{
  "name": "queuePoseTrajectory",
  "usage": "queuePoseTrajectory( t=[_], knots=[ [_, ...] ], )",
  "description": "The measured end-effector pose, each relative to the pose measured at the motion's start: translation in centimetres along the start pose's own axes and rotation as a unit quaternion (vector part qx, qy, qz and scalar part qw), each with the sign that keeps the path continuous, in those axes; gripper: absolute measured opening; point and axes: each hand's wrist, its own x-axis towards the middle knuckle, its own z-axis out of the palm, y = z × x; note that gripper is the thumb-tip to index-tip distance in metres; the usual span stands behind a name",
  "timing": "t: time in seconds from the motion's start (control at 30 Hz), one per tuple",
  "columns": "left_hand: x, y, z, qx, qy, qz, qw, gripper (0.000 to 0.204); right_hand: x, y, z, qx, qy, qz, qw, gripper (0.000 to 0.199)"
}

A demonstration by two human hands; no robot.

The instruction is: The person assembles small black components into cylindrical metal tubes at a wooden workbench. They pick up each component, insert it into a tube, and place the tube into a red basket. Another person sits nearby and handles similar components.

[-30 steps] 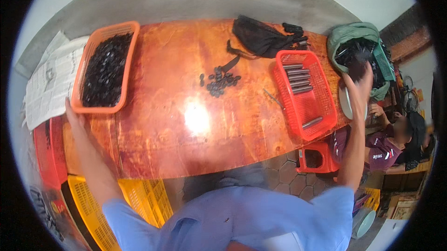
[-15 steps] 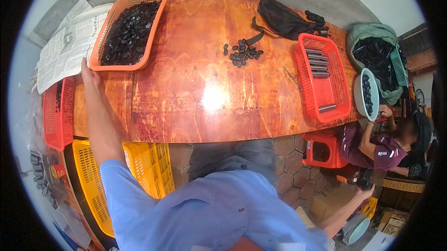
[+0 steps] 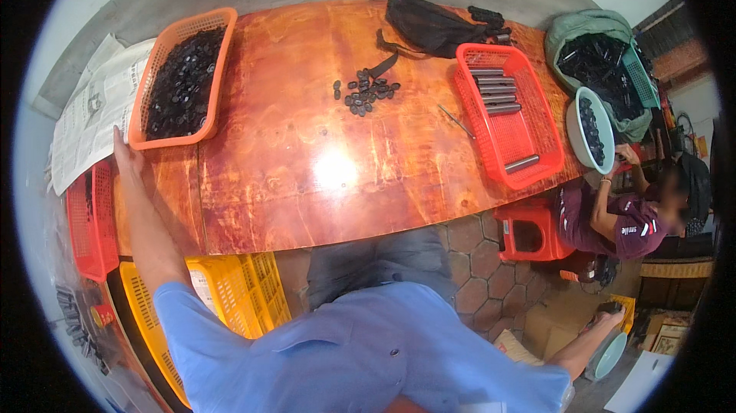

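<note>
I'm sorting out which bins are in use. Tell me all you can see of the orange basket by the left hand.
The orange basket is a rectangular, plastic-looking bin with slotted, latticed walls and a thicker rim. It sits flat at the left end of the wooden table, filled with small black parts. Its far corner lies by a sheet of newspaper. The left hand rests on the table at its near corner, touching or nearly touching the rim.

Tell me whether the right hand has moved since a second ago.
Yes. The right hand left the green sack at the table's far right end and dropped below the table edge, near the floor.
</note>
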Motion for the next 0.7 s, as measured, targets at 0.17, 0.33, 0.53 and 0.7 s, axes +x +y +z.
queuePoseTrajectory(
  t=[0.17, 0.33, 0.53, 0.7],
  knots=[
    [0.2, -5.9, -1.9, 0.085, 0.031, -0.111, 0.99, 0.074, 2.2, -7.4, -1.5, -0.016, -0.062, -0.04, 0.997, 0.053],
    [1.3, -0.6, -4.5, 0.124, 0.005, -0.114, 0.986, 0.073, 2.8, -0.1, -0.2, -0.002, -0.058, -0.005, 0.998, 0.045],
    [-1.2, -1.8, -4.6, 0.082, 0.076, -0.143, 0.983, 0.077, 1.7, 0.1, 2.2, 0.034, -0.078, -0.017, 0.996, 0.037],
    [-2.1, -0.5, -4.7, 0.1, 0.076, -0.114, 0.985, 0.075, 1.0, 2.7, 2.5, 0.015, -0.028, -0.01, 0.999, 0.035]
  ],
)
